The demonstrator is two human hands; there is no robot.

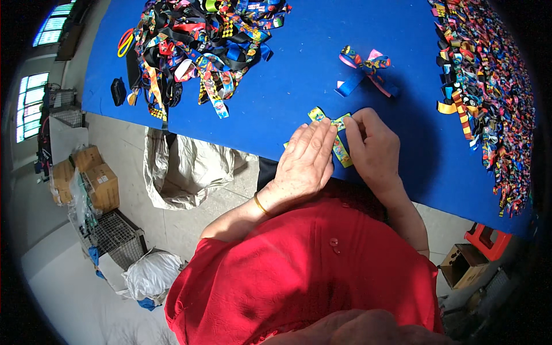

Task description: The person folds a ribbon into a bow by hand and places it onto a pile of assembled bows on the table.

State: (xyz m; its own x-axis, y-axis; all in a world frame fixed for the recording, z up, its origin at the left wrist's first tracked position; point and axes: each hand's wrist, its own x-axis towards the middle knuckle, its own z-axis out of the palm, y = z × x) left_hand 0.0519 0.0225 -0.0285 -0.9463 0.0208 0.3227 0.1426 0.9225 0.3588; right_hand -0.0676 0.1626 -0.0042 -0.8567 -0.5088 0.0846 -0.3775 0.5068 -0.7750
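My left hand (307,158) lies flat, palm down, on short patterned ribbon strips (339,135) at the near edge of the blue table (299,86). My right hand (374,144) pinches the same crossed yellow-green ribbon strips from the right. The strips' middle is hidden under my fingers. A gold bangle sits on my left wrist (261,204). A finished ribbon bow (368,69) in blue and pink lies just beyond my hands.
A heap of loose coloured ribbon lengths (201,40) covers the table's far left. Many made bows (489,98) are piled along the right. On the floor at left stand a sack (178,172), cardboard boxes (95,178) and a wire cage (118,238). An orange stool (489,238) is at right.
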